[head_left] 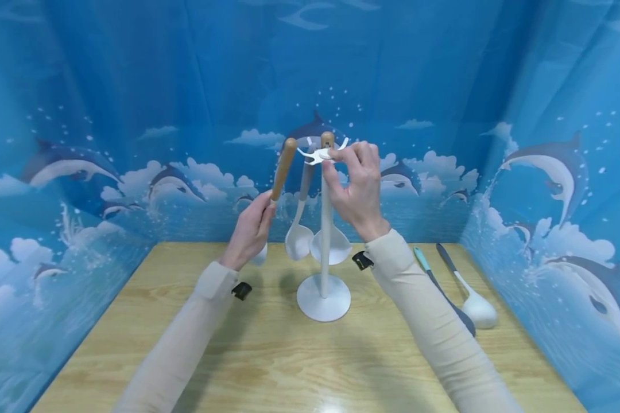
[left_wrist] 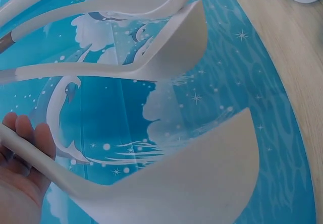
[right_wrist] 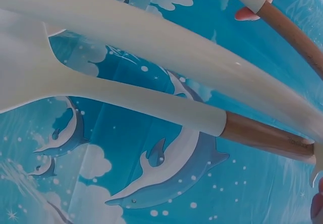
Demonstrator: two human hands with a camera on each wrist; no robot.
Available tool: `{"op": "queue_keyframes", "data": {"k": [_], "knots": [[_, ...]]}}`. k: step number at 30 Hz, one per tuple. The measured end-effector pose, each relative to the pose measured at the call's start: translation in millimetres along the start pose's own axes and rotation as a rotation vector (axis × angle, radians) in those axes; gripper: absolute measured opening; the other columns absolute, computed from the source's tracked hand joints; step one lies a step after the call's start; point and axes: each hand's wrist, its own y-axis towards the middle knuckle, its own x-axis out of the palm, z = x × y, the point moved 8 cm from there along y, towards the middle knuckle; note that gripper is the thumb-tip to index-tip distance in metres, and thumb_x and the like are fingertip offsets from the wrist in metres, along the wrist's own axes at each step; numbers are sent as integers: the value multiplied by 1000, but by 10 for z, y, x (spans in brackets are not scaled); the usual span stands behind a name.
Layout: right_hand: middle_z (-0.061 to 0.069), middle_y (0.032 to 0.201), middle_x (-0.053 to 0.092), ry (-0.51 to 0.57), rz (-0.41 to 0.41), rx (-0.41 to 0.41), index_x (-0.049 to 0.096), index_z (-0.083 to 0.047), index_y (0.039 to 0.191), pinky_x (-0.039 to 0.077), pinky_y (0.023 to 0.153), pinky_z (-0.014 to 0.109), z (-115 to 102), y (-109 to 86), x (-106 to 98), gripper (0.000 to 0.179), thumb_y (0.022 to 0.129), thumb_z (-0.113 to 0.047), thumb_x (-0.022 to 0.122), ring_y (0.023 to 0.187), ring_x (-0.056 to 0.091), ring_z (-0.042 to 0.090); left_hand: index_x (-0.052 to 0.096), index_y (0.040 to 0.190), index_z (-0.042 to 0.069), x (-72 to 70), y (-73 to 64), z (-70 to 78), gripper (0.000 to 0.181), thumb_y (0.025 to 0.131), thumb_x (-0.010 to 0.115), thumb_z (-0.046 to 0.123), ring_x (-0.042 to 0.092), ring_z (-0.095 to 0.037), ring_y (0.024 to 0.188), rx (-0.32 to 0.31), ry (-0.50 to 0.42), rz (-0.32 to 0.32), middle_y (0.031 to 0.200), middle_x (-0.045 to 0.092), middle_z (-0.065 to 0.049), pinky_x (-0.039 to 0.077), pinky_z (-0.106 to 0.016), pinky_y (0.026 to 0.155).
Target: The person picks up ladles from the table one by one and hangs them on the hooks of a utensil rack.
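My left hand [head_left: 250, 229] grips a wooden-handled white ladle [left_wrist: 181, 183] by its neck. The wooden handle [head_left: 284, 166] points up beside the hooks, and the wide white head hangs low. At the top of a white utensil stand [head_left: 325, 246], my right hand [head_left: 359, 183] pinches the white hook ring [head_left: 317, 155] between thumb and forefinger. A grey-handled white ladle [head_left: 298, 241] hangs from the stand. Behind the pole is another broad white utensil [head_left: 338, 246]; its wooden handle [right_wrist: 267, 138] shows in the right wrist view, close to the pole.
The stand's round white base [head_left: 336, 310] rests on the wooden table [head_left: 258, 355]. At the right lie a dark utensil with a teal handle end [head_left: 423, 261] and a white ladle with a dark handle [head_left: 477, 310]. Blue dolphin-print curtains [head_left: 212, 86] enclose the table's back and sides.
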Motion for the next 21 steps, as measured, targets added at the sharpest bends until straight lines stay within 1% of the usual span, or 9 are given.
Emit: {"op": "queue_keyframes", "data": {"k": [4,8,11,14,17,21], "knots": [[15,90,54,30,9,-20,69,-1,98,39,88,46,-2,-10,1,59,103,-51,39,97,47,32,54,124,5,14,-14,5,25,107,38,13,39,-14,63,-5,-8,5,79,48,-7,37,-31,57],[15,89,53,57,6,-35,69,-1,97,38,87,45,8,7,-20,60,104,-50,37,98,47,32,54,122,5,25,2,30,23,106,39,13,38,-14,63,15,-12,7,80,48,-6,36,-30,57],[15,85,49,72,-30,-44,69,0,98,36,81,41,20,39,-38,58,104,-49,38,91,44,31,54,122,5,42,20,46,24,107,39,14,38,-14,64,23,-8,-1,81,48,-7,37,-31,58],[13,82,46,88,-83,-44,70,-1,98,31,76,38,35,69,-47,57,103,-49,40,84,40,30,54,125,6,75,22,43,26,107,38,16,39,-15,66,16,0,-21,82,48,-7,37,-32,59],[12,82,47,94,-125,-35,71,-2,98,31,75,36,46,86,-50,58,102,-51,41,84,40,29,54,129,7,107,8,27,29,107,38,17,39,-16,67,-3,0,-36,83,48,-7,37,-33,60],[11,81,46,81,-149,-16,71,-3,98,30,75,34,53,79,-36,59,101,-53,41,85,40,29,54,125,7,140,-7,19,26,107,38,17,38,-16,66,-12,-6,-51,82,47,-8,36,-32,59]]}}
